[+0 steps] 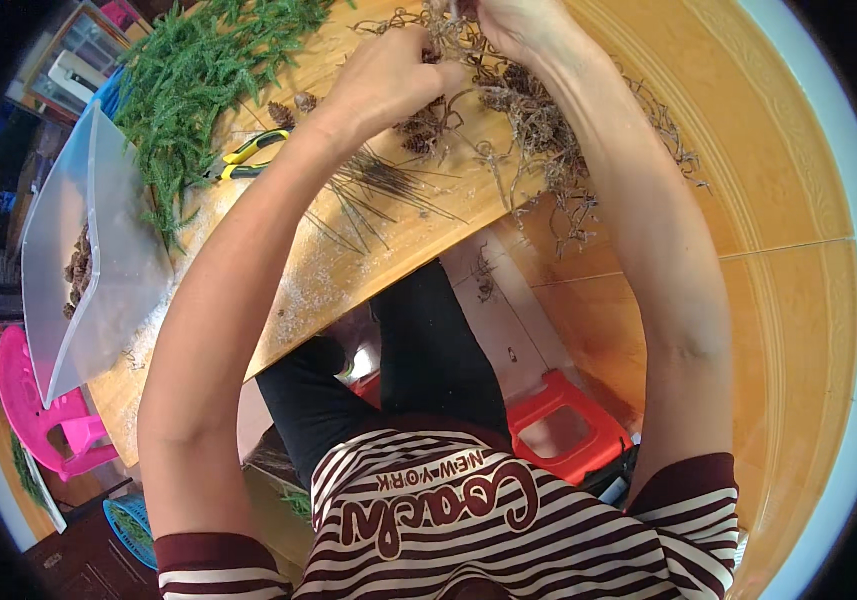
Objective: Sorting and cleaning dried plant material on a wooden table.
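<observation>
Sorting in progress: left hand (388,75) fingers curled, pinching dry twigs (538,130) on the wooden table (748,150). Right hand (508,25) fingers closed in the same tangle. Pine cones (423,130) lie beneath. Next move likely needs a gentle pull to free one cone.

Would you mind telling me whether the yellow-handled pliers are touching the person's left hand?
Apart. The head view shows the yellow-handled pliers lying on the wooden table, bare wood separating them from the left hand.
</observation>
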`<state>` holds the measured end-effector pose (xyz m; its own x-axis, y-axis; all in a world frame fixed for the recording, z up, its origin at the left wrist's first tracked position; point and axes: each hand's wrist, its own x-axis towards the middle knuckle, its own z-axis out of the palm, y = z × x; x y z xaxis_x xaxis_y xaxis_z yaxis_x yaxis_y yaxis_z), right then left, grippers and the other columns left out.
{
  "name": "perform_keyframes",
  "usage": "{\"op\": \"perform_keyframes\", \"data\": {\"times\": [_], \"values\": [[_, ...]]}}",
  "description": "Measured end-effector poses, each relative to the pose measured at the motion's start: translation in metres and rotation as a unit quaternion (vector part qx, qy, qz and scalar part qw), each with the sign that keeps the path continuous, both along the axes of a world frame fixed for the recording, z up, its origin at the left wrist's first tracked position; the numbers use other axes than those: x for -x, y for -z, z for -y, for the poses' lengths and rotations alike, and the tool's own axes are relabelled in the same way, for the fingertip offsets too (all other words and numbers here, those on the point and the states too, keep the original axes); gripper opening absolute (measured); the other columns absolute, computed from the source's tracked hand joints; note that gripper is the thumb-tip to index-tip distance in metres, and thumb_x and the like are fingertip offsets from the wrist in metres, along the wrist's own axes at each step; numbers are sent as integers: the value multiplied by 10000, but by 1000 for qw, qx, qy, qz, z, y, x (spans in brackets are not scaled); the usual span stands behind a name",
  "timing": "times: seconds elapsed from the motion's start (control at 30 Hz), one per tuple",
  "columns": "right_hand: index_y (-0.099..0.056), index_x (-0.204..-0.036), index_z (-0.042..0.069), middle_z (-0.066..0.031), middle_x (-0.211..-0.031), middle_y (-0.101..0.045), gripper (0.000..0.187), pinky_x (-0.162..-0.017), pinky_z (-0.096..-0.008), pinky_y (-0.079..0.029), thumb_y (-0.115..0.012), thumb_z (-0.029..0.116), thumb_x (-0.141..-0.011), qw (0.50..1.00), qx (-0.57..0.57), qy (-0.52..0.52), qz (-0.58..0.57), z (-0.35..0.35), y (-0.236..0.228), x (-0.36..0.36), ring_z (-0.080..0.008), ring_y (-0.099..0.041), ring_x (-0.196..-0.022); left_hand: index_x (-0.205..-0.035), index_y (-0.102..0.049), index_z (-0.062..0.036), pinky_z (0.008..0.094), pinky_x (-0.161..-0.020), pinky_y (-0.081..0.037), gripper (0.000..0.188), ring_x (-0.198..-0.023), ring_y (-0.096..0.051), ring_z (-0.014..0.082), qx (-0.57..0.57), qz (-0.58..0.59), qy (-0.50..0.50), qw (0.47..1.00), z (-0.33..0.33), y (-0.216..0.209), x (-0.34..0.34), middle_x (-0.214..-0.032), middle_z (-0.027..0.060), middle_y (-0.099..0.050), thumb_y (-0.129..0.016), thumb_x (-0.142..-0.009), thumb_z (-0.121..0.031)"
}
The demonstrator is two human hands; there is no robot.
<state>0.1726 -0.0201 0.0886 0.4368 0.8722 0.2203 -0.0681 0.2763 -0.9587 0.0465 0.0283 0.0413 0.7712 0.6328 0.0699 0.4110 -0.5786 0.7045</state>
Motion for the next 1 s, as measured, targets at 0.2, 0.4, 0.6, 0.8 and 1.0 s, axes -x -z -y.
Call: {"op": "perform_keyframes", "data": {"times": [0.2, 0.4, 0.6, 0.8, 1.0], "values": [[-551, -1181, 2, -88, -996, -621, 675, -790, -317, -463, -745, 539, -819, 991, 85, -72, 70, 22, -11, -7, -165, -546, -897, -1047, -611, 5, 261, -471, -506, 373, -555, -599, 114, 243, 120, 19, 962, -12, 10, 14, -759, 83, -630, -657, -844, -305], [-469, -1318, -11, -120, -1153, -584, 882, -887, -368, -445, -768, 600, -758, 954, 107, -135, 246, 23, -14, -32, -207, -520, -1048, -1090, -561, -9, 210, -422, -482, 314, -535, -573, 99, 364, 161, 33, 917, -17, 16, 20, -802, 82, -623, -616, -908, -259], [-601, -1168, -17, -149, -1067, -645, 699, -785, -353, -486, -668, 602, -851, 829, 159, -201, 497, 34, -12, -25, -205, -583, -985, -1104, -544, -23, 218, -431, -492, 329, -581, -585, 104, 374, 189, 51, 906, -16, 21, 18, -889, 94, -619, -634, -922, -282], [-633, -1054, -70, -196, -977, -680, 605, -742, -361, -503, -556, 521, -949, 850, 270, -158, 425, 6, 7, -16, -248, -620, -859, -1075, -580, 25, 213, -497, -525, 342, -630, -588, 81, 326, 165, 76, 928, -2, 9, 17, -862, 60, -599, -648, -913, -269], [-588, -1057, -124, -277, -982, -666, 564, -752, -418, -502, -524, 431, -978, 813, 272, -86, 507, 9, 14, -9, -325, -636, -860, -1042, -600, 44, 207, -541, -536, 346, -659, -587, 78, 272, 152, 101, 945, 2, 14, 20, -822, 45, -586, -670, -896, -262]]}}
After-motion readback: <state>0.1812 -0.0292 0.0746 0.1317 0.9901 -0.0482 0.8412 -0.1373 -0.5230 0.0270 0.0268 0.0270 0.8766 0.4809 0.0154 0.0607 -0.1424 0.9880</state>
